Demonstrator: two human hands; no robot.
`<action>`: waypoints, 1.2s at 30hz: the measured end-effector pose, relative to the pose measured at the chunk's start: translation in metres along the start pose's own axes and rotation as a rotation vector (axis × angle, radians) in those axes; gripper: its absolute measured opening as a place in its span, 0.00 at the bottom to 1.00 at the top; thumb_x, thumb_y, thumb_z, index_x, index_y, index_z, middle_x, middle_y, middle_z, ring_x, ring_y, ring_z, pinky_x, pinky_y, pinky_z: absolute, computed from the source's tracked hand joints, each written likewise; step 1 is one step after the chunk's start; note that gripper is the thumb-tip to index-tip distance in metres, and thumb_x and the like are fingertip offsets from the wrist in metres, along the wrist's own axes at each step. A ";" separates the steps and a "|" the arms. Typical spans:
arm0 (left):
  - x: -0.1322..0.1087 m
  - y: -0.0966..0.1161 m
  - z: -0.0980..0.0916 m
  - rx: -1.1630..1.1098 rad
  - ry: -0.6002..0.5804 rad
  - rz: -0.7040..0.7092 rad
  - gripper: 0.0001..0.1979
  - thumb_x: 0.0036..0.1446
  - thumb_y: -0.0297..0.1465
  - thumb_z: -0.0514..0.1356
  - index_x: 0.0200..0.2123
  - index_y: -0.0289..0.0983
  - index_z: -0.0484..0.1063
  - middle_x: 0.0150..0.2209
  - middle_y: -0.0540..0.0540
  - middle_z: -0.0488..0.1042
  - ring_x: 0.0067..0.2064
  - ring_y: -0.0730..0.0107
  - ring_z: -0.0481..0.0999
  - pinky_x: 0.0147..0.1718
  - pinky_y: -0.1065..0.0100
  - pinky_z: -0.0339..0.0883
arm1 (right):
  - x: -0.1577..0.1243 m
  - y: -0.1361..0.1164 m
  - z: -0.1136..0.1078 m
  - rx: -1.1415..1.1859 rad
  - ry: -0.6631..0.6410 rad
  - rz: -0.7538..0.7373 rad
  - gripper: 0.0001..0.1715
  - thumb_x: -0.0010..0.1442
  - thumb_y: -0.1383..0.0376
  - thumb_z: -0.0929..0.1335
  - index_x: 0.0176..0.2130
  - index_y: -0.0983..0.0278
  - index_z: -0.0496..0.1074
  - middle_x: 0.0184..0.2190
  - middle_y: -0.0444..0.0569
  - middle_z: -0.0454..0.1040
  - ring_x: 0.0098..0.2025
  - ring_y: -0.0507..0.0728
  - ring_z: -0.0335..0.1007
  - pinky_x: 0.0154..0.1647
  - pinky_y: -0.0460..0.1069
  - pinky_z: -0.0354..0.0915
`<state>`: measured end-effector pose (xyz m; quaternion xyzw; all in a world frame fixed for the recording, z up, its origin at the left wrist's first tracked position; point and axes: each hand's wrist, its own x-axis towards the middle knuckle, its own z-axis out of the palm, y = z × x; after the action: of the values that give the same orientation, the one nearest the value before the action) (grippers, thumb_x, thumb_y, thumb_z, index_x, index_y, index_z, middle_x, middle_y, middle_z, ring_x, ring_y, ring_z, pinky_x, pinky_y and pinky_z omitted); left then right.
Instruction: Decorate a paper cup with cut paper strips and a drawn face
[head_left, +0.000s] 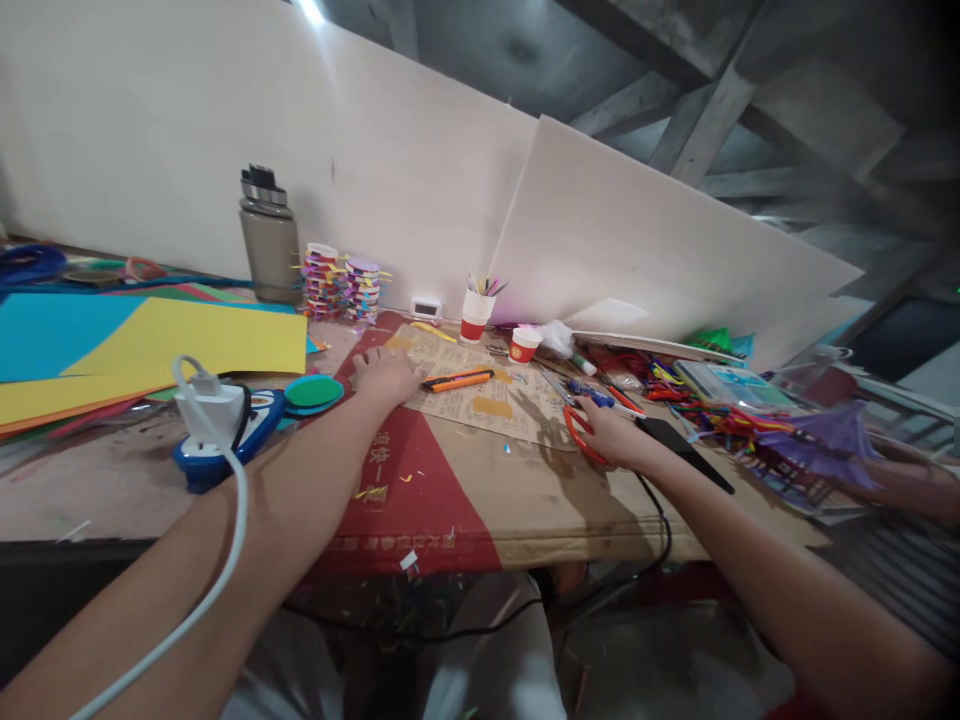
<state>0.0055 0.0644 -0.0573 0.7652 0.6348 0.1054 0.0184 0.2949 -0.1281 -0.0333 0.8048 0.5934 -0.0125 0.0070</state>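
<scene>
My left hand (388, 377) lies palm down with its fingers apart at the left edge of a printed brown paper sheet (435, 400), holding nothing. Just right of it, orange box cutters (459, 381) rest on the sheet. My right hand (606, 437) is closed on the orange-red handles of scissors (576, 432), whose blades point away and to the left. A blue-wrapped item (592, 393) lies just beyond this hand. Beside its wrist is a flat black phone-like slab (682, 452). Fingertip details of the right hand are partly hidden.
A power strip (217, 450) with a white plug and cable stands left, near yellow paper (202, 335). Along the back are a bottle (270, 240), stacked decorated cups (322, 280), a pencil cup (476, 315) and a smaller cup (524, 346). Another person's arm (919, 485) reaches in at right.
</scene>
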 end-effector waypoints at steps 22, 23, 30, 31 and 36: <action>-0.003 0.001 -0.003 -0.003 -0.008 0.004 0.31 0.61 0.46 0.47 0.58 0.31 0.66 0.60 0.26 0.64 0.61 0.41 0.62 0.54 0.49 0.54 | 0.016 -0.006 -0.003 -0.280 -0.114 0.096 0.27 0.62 0.55 0.62 0.53 0.69 0.72 0.48 0.66 0.77 0.48 0.67 0.76 0.44 0.55 0.67; -0.003 0.001 -0.003 -0.002 -0.006 0.004 0.31 0.61 0.46 0.47 0.58 0.31 0.66 0.60 0.26 0.64 0.60 0.41 0.62 0.54 0.49 0.54 | 0.016 -0.006 -0.003 -0.276 -0.116 0.093 0.26 0.62 0.56 0.62 0.52 0.69 0.73 0.48 0.66 0.77 0.48 0.67 0.76 0.44 0.54 0.67; -0.002 0.001 -0.001 0.005 0.000 0.006 0.31 0.61 0.44 0.47 0.58 0.30 0.66 0.60 0.25 0.64 0.60 0.40 0.61 0.54 0.49 0.54 | 0.023 -0.012 -0.005 -0.261 -0.130 0.095 0.22 0.61 0.61 0.63 0.48 0.71 0.76 0.48 0.68 0.77 0.46 0.66 0.77 0.42 0.53 0.68; -0.001 0.001 0.000 0.007 0.002 0.008 0.31 0.61 0.45 0.47 0.58 0.30 0.66 0.60 0.25 0.64 0.60 0.40 0.61 0.54 0.48 0.54 | 0.024 -0.014 -0.005 -0.261 -0.132 0.096 0.21 0.60 0.62 0.64 0.47 0.71 0.76 0.48 0.68 0.77 0.46 0.67 0.77 0.42 0.53 0.68; -0.002 0.001 0.003 0.032 0.006 0.008 0.31 0.62 0.45 0.46 0.59 0.30 0.65 0.61 0.25 0.64 0.61 0.41 0.61 0.55 0.48 0.53 | 0.029 -0.013 -0.003 -0.245 -0.137 0.116 0.20 0.60 0.64 0.64 0.47 0.72 0.77 0.45 0.69 0.78 0.44 0.67 0.78 0.40 0.52 0.69</action>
<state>0.0067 0.0630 -0.0603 0.7676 0.6334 0.0977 0.0039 0.2907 -0.0967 -0.0307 0.8280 0.5413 0.0057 0.1463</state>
